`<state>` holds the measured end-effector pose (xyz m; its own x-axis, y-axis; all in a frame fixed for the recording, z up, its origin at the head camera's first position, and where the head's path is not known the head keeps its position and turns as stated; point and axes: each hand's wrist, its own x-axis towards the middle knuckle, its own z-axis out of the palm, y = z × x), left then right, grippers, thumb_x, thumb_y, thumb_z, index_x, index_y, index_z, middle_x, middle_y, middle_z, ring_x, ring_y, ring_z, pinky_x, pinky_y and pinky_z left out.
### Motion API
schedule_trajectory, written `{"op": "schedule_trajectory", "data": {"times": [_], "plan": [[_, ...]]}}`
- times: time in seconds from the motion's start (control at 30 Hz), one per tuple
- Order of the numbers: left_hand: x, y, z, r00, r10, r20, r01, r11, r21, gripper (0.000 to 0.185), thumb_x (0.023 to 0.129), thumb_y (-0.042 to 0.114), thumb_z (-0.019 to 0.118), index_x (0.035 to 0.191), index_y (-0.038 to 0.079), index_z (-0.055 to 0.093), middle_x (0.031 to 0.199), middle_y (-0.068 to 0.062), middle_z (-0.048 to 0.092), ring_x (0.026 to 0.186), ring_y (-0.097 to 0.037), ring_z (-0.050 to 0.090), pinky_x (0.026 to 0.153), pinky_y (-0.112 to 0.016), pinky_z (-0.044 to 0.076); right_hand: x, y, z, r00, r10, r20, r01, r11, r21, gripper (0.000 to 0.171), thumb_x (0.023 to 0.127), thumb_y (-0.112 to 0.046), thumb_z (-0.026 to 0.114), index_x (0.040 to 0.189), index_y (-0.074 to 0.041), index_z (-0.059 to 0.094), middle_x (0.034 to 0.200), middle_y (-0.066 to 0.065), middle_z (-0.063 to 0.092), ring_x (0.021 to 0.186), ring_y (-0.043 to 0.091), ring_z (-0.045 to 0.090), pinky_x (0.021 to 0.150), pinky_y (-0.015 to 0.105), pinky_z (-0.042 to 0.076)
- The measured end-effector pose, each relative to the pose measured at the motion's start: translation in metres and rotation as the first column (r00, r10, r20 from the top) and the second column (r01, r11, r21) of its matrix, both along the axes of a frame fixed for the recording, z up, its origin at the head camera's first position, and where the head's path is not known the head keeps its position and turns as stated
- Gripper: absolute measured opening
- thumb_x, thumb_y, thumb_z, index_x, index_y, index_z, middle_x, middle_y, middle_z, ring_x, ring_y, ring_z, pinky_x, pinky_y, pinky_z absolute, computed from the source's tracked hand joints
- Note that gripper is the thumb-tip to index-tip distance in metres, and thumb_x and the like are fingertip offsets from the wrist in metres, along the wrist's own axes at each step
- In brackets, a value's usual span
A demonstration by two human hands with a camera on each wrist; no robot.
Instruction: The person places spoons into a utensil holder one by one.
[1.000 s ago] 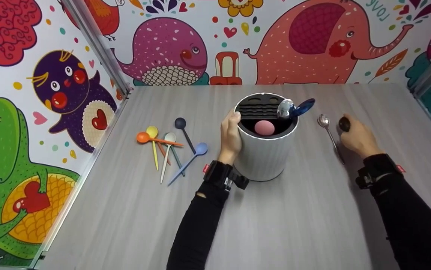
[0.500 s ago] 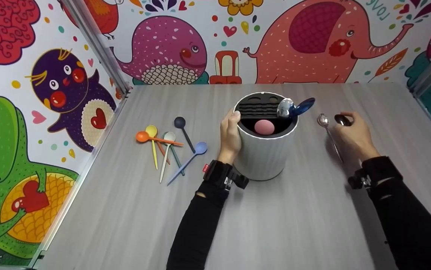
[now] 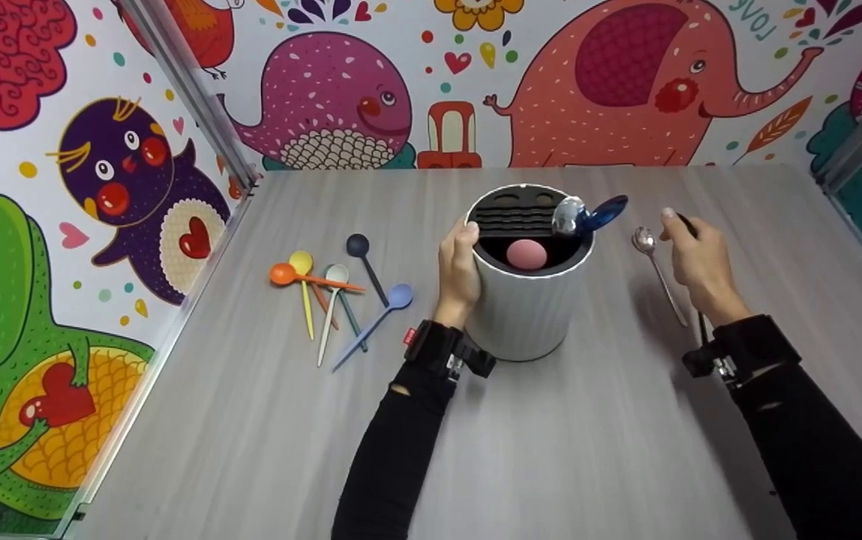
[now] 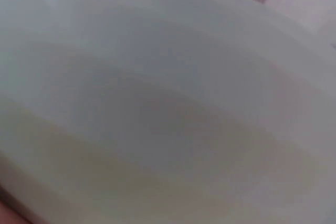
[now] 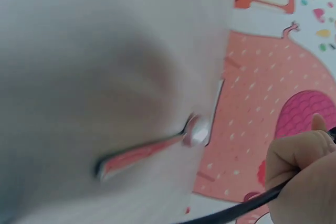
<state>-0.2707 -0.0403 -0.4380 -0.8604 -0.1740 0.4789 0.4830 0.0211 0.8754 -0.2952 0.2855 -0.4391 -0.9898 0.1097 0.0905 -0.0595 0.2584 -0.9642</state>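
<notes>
Head view: right hand (image 3: 697, 262) pinches a dark spoon (image 3: 689, 225), handle running back toward the wrist. White holder (image 3: 524, 315) stands just left of it on the tabletop (image 3: 626, 450), nearer the left hand (image 3: 459, 271), whose grip wraps its side. Metal spoon (image 3: 656, 274) lies between.

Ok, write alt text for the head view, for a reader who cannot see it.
A person's left hand holds the side of a white utensil pot on a grey table, while the right hand grips a dark spoon beside a metal spoon lying flat. Coloured plastic spoons lie to the left; cartoon animal walls surround the table.
</notes>
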Motion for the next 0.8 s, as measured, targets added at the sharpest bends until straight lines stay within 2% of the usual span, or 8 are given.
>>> {"op": "schedule_trajectory", "data": {"times": [0.1, 0.23, 0.47, 0.63, 0.8], "plan": [[0.0, 0.0, 0.0, 1.0, 0.003, 0.002, -0.003, 1.0, -0.006, 0.054, 0.095, 0.029, 0.033, 0.117, -0.008, 0.067, 0.113, -0.019, 0.069, 0.105, -0.02, 0.062, 0.097, -0.032, 0.047, 0.005, -0.009, 0.006, 0.999, 0.034, -0.037, -0.042, 0.973, -0.228, 0.044, 0.101, -0.042, 0.06, 0.082, -0.002, 0.058, 0.051, -0.007, 0.036, 0.04, 0.004, 0.029, 0.036, 0.026, 0.019], [0.0, 0.0, 0.0, 1.0, -0.008, -0.001, 0.008, 1.0, -0.008, 0.055, 0.096, 0.029, 0.033, 0.12, -0.008, 0.066, 0.116, -0.019, 0.068, 0.108, -0.021, 0.062, 0.099, -0.033, 0.046, 0.013, -0.019, 0.016, 0.996, 0.052, -0.075, -0.076, 0.929, -0.362, 0.051, 0.1, -0.042, 0.062, 0.066, -0.006, 0.049, 0.049, -0.006, 0.034, 0.04, 0.006, 0.026, 0.041, 0.031, 0.01], [0.0, -0.001, 0.001, 1.0, -0.02, -0.009, 0.019, 1.0, -0.008, 0.055, 0.096, 0.027, 0.033, 0.122, -0.008, 0.066, 0.119, -0.018, 0.068, 0.111, -0.02, 0.062, 0.101, -0.033, 0.045, 0.023, -0.032, 0.032, 0.989, 0.091, -0.117, -0.132, 0.9, -0.415, 0.057, 0.099, -0.039, 0.064, 0.058, -0.01, 0.038, 0.051, -0.003, 0.026, 0.04, 0.01, 0.02, 0.04, 0.031, 0.009], [0.0, -0.001, 0.0, 1.0, -0.014, -0.009, 0.014, 1.0, -0.021, 0.055, 0.096, 0.028, 0.033, 0.123, -0.006, 0.066, 0.118, -0.017, 0.069, 0.11, -0.019, 0.062, 0.101, -0.033, 0.046, 0.029, -0.043, 0.042, 0.974, 0.105, -0.201, -0.184, 0.885, -0.429, 0.056, 0.1, -0.023, 0.065, 0.057, -0.012, 0.03, 0.054, 0.001, 0.018, 0.044, 0.014, 0.013, 0.039, 0.029, 0.008], [0.0, -0.001, 0.0, 1.0, -0.011, 0.0, 0.011, 1.0, -0.014, 0.055, 0.096, 0.029, 0.032, 0.122, -0.007, 0.066, 0.118, -0.017, 0.069, 0.11, -0.019, 0.062, 0.1, -0.033, 0.046, 0.036, -0.054, 0.055, 0.952, 0.146, -0.268, -0.262, 0.843, -0.47, 0.056, 0.098, -0.011, 0.065, 0.057, -0.011, 0.026, 0.056, 0.002, 0.014, 0.046, 0.014, 0.01, 0.039, 0.029, 0.005]]}}
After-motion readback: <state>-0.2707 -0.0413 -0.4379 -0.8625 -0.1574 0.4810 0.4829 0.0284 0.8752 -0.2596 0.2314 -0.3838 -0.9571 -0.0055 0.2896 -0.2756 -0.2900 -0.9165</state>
